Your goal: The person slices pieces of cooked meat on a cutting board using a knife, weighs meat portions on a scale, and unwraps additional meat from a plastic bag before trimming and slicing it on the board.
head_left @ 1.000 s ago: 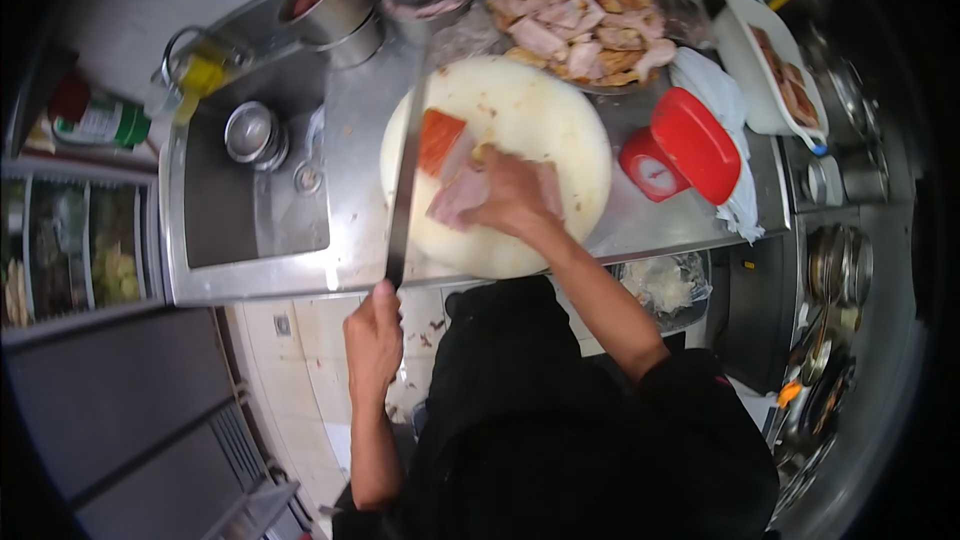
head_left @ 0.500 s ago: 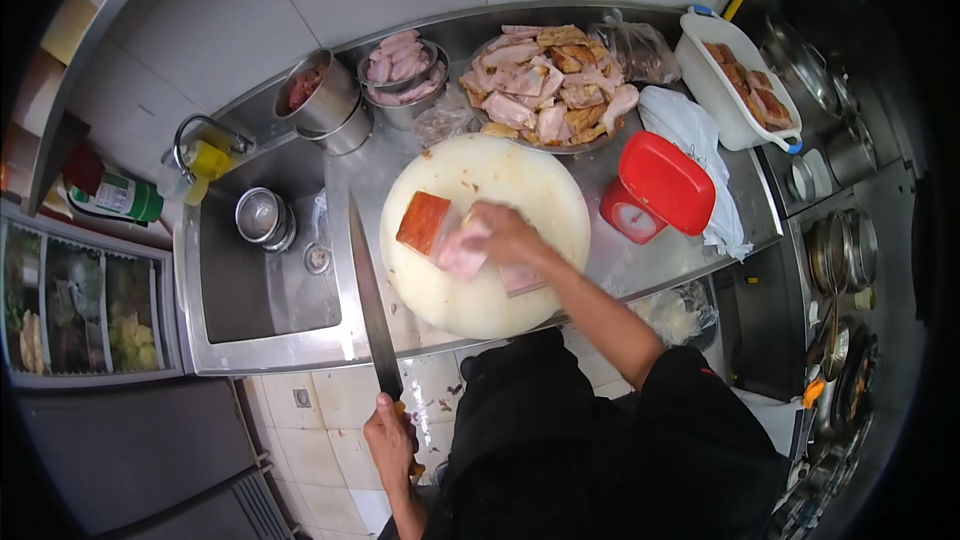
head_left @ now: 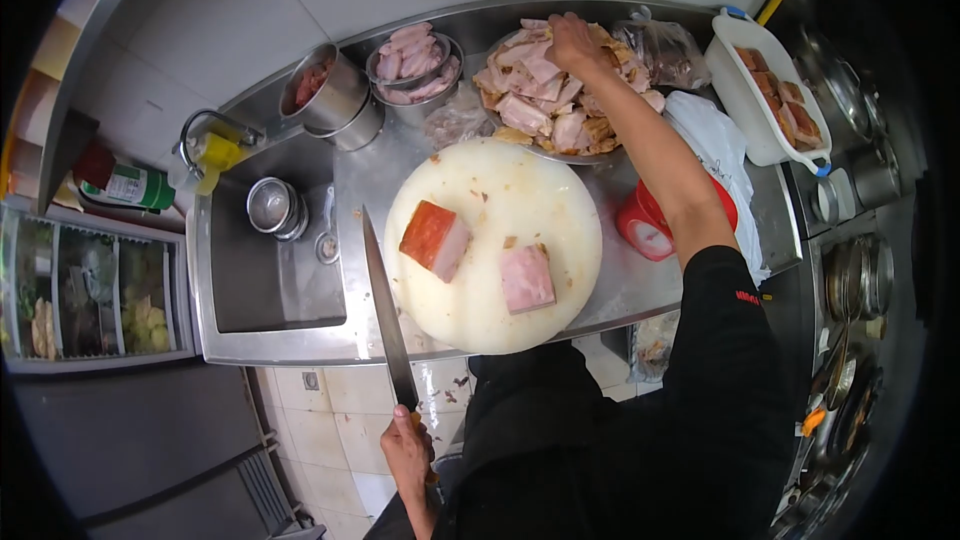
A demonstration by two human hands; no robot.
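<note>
Low at the front, my left hand [head_left: 407, 448] is closed around the handle of a long knife [head_left: 386, 305], its blade pointing away past the sink edge. My right hand [head_left: 576, 44] reaches to the far side of a heap of cut roast pork [head_left: 550, 90] on a large round metal tray. Its fingers are curled down on the meat; what they hold is hidden. On the round white cutting board [head_left: 480, 315] lie a block of pork with reddish-brown skin [head_left: 434, 238] and, apart from it to the right, a paler block of pork [head_left: 527, 279].
A red scale [head_left: 645, 224] stands right of the board, partly behind my forearm. Beyond it are a white plastic bag [head_left: 708, 130] and a white tub [head_left: 750, 130] with meat pieces. Metal pots [head_left: 345, 125] stand behind the board. At left is a sink [head_left: 275, 285] with small bowls.
My right hand has gone from the board to the far meat heap. The piece it held has left the board. My left hand keeps the knife, and the view has shifted slightly.
</note>
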